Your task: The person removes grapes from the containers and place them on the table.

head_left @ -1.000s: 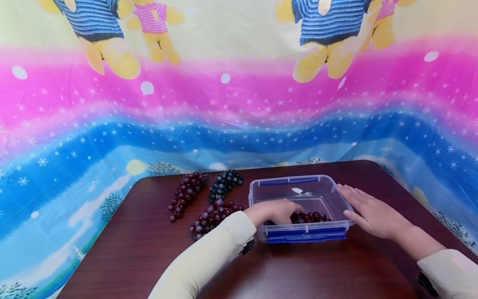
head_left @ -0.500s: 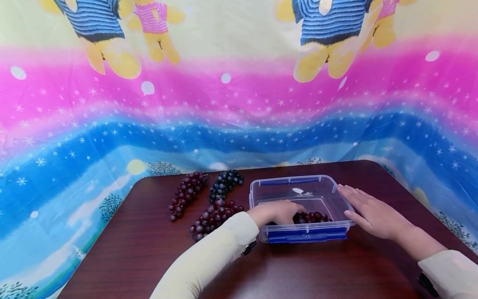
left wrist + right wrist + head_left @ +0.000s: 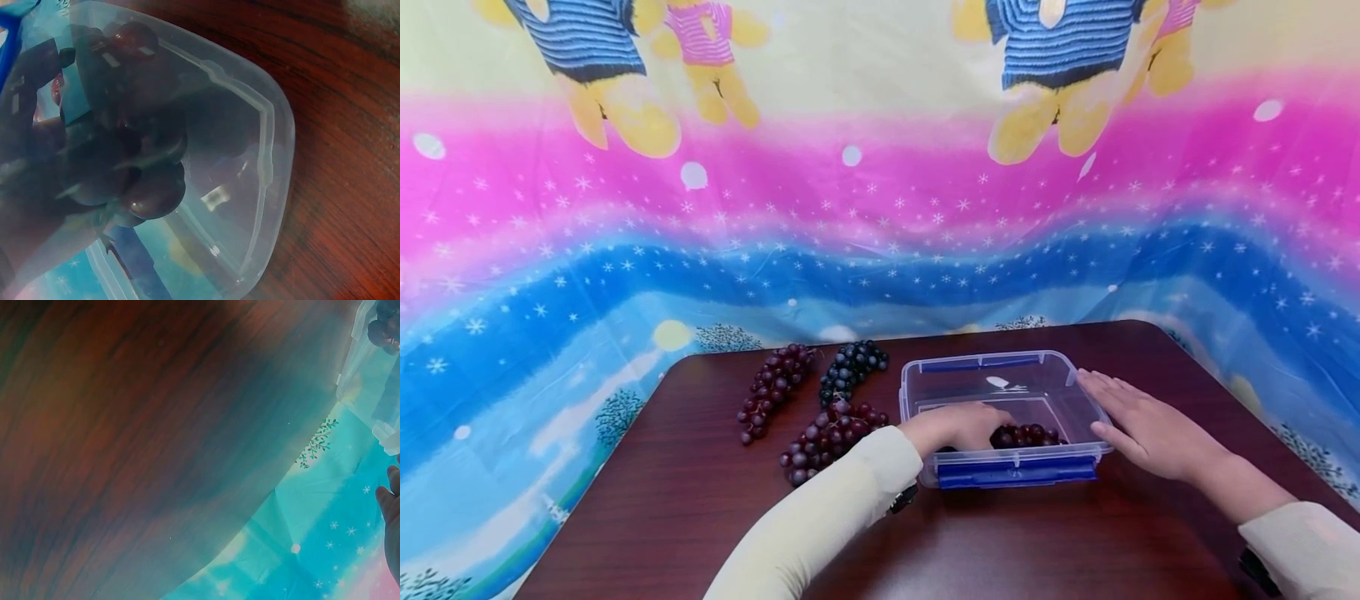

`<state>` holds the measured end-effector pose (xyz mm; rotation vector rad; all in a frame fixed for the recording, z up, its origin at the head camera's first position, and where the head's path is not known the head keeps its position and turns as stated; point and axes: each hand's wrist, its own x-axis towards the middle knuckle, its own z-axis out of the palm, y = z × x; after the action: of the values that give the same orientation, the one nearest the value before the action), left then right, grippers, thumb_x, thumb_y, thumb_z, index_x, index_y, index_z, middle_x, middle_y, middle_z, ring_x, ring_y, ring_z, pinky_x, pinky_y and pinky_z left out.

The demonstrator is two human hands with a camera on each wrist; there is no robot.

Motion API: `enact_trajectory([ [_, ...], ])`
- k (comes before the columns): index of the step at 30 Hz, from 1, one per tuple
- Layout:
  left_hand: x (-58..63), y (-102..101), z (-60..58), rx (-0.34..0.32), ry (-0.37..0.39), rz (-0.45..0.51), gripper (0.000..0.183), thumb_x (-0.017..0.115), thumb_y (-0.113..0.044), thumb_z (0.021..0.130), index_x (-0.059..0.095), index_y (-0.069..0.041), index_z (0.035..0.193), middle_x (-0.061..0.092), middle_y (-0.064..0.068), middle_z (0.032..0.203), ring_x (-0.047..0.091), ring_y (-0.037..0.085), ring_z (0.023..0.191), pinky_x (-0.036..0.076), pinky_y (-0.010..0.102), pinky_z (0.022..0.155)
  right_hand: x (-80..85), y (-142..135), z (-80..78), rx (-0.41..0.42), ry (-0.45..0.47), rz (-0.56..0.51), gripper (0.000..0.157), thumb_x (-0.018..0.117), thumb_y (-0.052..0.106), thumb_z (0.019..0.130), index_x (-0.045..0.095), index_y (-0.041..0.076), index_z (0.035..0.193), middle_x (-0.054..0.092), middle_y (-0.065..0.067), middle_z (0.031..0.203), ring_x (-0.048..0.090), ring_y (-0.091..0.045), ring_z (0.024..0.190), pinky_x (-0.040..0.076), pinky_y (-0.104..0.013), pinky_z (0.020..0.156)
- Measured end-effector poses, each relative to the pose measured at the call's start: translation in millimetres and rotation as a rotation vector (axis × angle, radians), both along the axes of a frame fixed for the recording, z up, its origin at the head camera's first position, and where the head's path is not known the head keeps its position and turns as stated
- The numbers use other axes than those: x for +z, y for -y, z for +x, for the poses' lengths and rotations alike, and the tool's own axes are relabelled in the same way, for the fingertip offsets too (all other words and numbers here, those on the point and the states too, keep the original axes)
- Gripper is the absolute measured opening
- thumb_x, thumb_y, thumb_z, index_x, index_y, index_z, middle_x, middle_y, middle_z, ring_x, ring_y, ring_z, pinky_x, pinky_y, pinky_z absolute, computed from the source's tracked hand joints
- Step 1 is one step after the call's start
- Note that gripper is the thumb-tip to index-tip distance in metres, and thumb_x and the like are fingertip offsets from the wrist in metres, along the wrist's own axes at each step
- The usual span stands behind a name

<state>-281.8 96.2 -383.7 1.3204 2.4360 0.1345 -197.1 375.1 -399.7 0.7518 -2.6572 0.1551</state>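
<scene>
A clear plastic food container (image 3: pixel 1052 408) with blue clips stands lidless on the dark table. Inside it, along the near side, lies a bunch of dark red grapes (image 3: pixel 1030 435). My left hand (image 3: pixel 973 425) reaches over the left part of the near rim and holds the left end of that bunch, fingers curled down and their tips hidden. Through the container's wall, the left wrist view shows the same grapes (image 3: pixel 156 190) close up. My right hand (image 3: pixel 1150 425) rests against the container's right side, fingers straight; in the right wrist view only its fingers (image 3: pixel 392 497) show at the edge.
Left of the container lie two red grape bunches, one at the back (image 3: pixel 775 387) and one nearer (image 3: pixel 827 437), partly behind my left sleeve (image 3: pixel 820 508). A blue-black bunch (image 3: pixel 853 367) lies near the table's (image 3: pixel 647 500) back edge. A patterned curtain (image 3: pixel 850 208) hangs behind.
My left hand has shifted slightly to the right inside the container, covering a little more of the bunch's left end. The right hand and the other bunches have stayed in place.
</scene>
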Motion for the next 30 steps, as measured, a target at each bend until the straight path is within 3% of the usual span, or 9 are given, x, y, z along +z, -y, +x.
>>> enact_trajectory([
  [4, -0.2, -0.3, 0.1, 0.017, 0.006, -0.003, 0.062, 0.064, -0.043, 0.090, 0.046, -0.021, 0.146, 0.052, -0.007, 0.138, 0.044, 0.009, 0.130, 0.036, 0.023, 0.104, -0.3, -0.3, -0.5, 0.000, -0.003, -0.003, 0.068, 0.062, 0.027, 0.095, 0.031, 0.004, 0.152, 0.041, -0.024, 0.145, 0.034, -0.034, 0.138, -0.003, -0.011, 0.108],
  [13, -2.0, -5.8, 2.1, 0.053, -0.065, -0.034, 0.055, 0.064, -0.039, 0.092, 0.048, -0.024, 0.143, 0.057, -0.009, 0.131, 0.052, 0.007, 0.120, 0.042, 0.024, 0.098, 1.1, 1.3, 0.4, -0.006, -0.002, -0.010, 0.069, 0.063, 0.025, 0.094, 0.031, 0.004, 0.152, 0.041, -0.023, 0.146, 0.035, -0.034, 0.138, -0.003, -0.011, 0.108],
  [30, -5.1, -8.3, 4.1, 0.026, -0.125, -0.042, 0.043, 0.059, -0.035, 0.096, 0.053, -0.021, 0.137, 0.059, -0.006, 0.128, 0.054, 0.008, 0.119, 0.041, 0.025, 0.100, -1.0, 0.2, 0.7, -0.015, 0.013, -0.019, 0.069, 0.063, 0.025, 0.094, 0.030, 0.005, 0.152, 0.039, -0.022, 0.147, 0.034, -0.034, 0.138, -0.003, -0.012, 0.108],
])
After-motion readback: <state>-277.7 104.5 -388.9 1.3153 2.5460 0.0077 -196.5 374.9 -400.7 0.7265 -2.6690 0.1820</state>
